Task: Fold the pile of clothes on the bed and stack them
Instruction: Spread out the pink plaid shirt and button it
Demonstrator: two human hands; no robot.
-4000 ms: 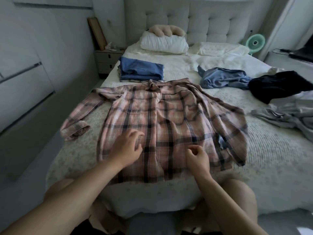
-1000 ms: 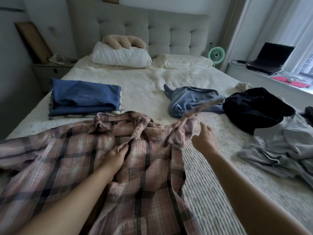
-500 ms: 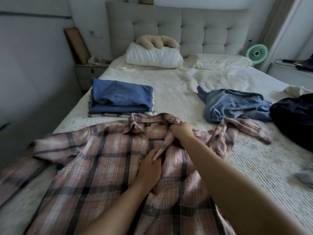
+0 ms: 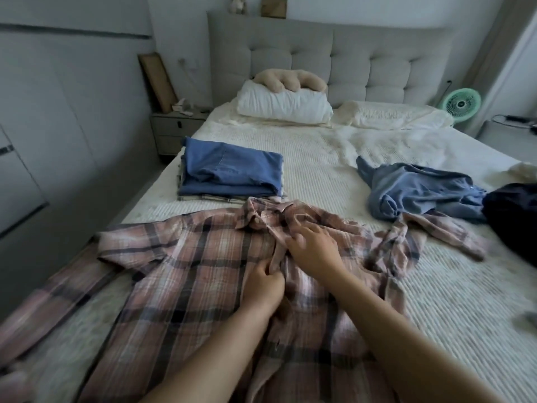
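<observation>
Two hands on plaid shirt (image 4: 186, 274): left hand (image 4: 263, 289) pinches front placket, right hand (image 4: 315, 248) lies flat just beyond, fingers spread (slightly blurred). Shirt front up, collar toward headboard (image 4: 328, 53), sleeves out sideways. Folded stack (image 4: 232, 170) just beyond collar; bare bed (image 4: 465, 301) right of shirt.

Pink-and-dark plaid shirt (image 4: 186, 257); blue folded stack (image 4: 229, 170); cream bedspread (image 4: 319, 170); mint fan (image 4: 461, 102).

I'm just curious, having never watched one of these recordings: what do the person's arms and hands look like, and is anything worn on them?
Both forearms are bare, with no sleeves in view. The left hand and right hand show no gloves, rings or watch.
</observation>
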